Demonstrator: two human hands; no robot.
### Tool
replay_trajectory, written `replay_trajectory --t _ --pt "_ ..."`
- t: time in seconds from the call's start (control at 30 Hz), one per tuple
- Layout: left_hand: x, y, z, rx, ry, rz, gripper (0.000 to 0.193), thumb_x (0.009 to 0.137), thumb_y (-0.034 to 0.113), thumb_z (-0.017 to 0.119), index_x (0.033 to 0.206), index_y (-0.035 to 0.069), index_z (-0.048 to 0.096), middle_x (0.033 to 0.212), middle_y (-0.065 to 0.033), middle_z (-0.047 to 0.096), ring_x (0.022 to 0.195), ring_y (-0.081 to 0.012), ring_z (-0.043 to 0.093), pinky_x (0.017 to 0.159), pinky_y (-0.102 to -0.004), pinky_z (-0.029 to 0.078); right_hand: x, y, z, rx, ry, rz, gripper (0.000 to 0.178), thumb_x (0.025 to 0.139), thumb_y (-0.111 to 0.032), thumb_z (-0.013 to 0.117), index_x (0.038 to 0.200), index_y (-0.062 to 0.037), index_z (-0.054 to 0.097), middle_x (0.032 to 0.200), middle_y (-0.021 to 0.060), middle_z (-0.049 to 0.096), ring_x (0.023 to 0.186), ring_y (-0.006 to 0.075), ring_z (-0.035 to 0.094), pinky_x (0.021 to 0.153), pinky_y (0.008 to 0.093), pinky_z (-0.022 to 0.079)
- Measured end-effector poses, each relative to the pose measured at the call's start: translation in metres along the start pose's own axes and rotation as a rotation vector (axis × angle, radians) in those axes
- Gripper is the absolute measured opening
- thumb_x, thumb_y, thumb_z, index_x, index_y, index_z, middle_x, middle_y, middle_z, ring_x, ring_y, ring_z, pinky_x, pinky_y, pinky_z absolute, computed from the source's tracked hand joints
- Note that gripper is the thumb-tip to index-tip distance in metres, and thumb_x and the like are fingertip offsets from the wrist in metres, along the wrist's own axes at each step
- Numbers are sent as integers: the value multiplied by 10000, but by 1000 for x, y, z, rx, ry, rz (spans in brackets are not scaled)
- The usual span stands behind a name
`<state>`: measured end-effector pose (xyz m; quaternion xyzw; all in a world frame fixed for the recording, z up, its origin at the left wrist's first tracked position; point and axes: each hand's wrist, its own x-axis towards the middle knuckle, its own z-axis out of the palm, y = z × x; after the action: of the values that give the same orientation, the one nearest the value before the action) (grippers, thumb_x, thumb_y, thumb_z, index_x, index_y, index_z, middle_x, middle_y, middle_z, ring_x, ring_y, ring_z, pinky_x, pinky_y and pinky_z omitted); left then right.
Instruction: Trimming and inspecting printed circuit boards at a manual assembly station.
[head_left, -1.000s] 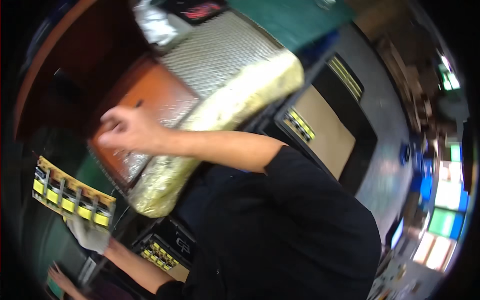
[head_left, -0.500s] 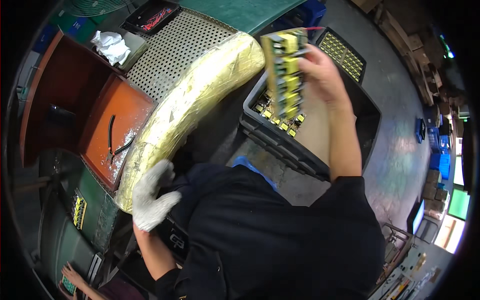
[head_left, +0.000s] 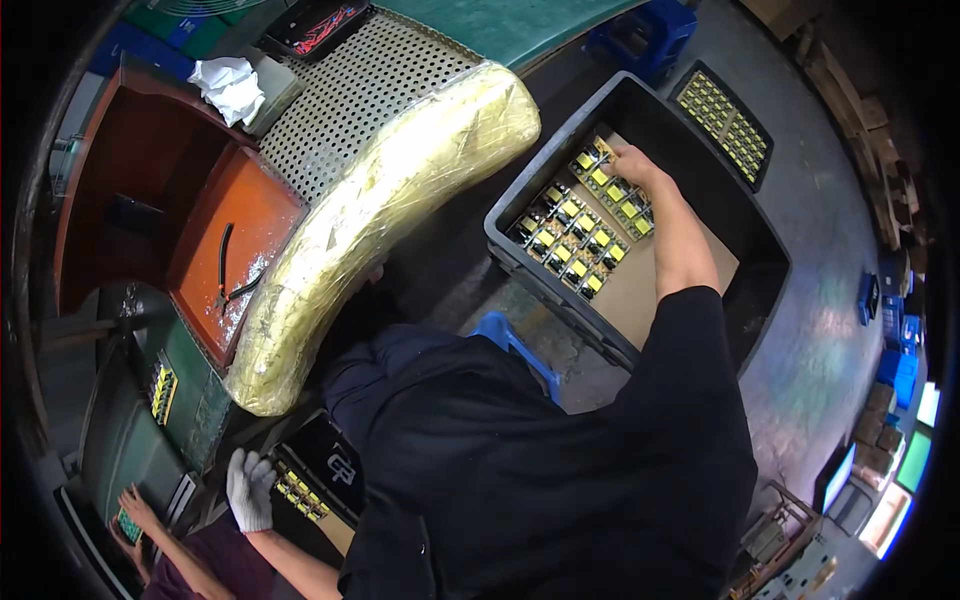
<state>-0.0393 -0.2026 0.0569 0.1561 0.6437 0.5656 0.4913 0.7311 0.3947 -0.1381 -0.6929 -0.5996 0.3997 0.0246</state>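
Note:
My bare right hand [head_left: 636, 168] reaches into a black plastic bin [head_left: 770, 268] and grips one end of a circuit board panel [head_left: 625, 205] with yellow and dark components. The panel lies low in the bin beside several similar boards [head_left: 570, 235], over a sheet of brown cardboard [head_left: 640, 305]. In a white knit glove, my left hand [head_left: 249, 490] is held out at the lower left, fingers loosely bent and apart with nothing seen in them. Beside it, a second dark container holds more circuit boards [head_left: 300, 495].
A plastic-wrapped yellow padded roll [head_left: 380, 210] borders the workbench. Cutting pliers [head_left: 224, 280] lie in an orange tray [head_left: 255, 205]. A blue stool [head_left: 515, 345] stands near my legs. A co-worker's hands [head_left: 138, 510] hold a green board. Another tray of boards [head_left: 722, 125] sits on the floor.
My right hand has lowered the panel from above the bin down into it. My gloved left hand has left the yellow roll and moved down and left, beside the second container.

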Motion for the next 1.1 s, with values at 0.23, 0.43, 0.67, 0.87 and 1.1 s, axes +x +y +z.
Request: replay_trajectory --t 0.23,0.43,0.67,0.87,1.1 --pt "-64 -51 -70 -191 141 -136 550 1055 325 680 1524 79 533 1296 -154 725 1065 -309 733 908 -419 613 24 8 17 49 -60 1 403 898 -154 692 1279 -24 714 1087 88 745 970 227 673 926 393 533" --pt "-64 -57 -77 -231 192 -132 446 1102 320 604 1490 101 576 1294 -137 740 1053 -327 753 879 -442 637 22 36 -10 383 16 42 328 930 -103 644 1235 -5 715 1110 133 756 959 254 712 898 414 571" --pt "-22 -54 -52 -153 78 -146 503 1084 337 631 1509 80 545 1288 -157 735 1077 -323 746 900 -439 626 -33 59 3 1217 453 230 290 997 -77 637 1235 83 680 1085 216 750 901 331 755 821 480 630" --pt "10 -59 -32 -73 -36 -226 563 1061 332 665 1528 57 515 1324 -174 713 1122 -308 728 934 -417 596 -4 68 57 1607 691 141 311 1027 -58 553 1291 83 638 1180 220 728 975 359 747 894 501 632" --pt "12 -62 -18 -56 -28 -204 555 1056 309 670 1522 49 520 1372 -171 688 1167 -284 702 969 -394 562 -18 14 92 1387 560 256 332 1004 -100 586 1286 65 643 1200 220 725 985 357 742 896 486 625"
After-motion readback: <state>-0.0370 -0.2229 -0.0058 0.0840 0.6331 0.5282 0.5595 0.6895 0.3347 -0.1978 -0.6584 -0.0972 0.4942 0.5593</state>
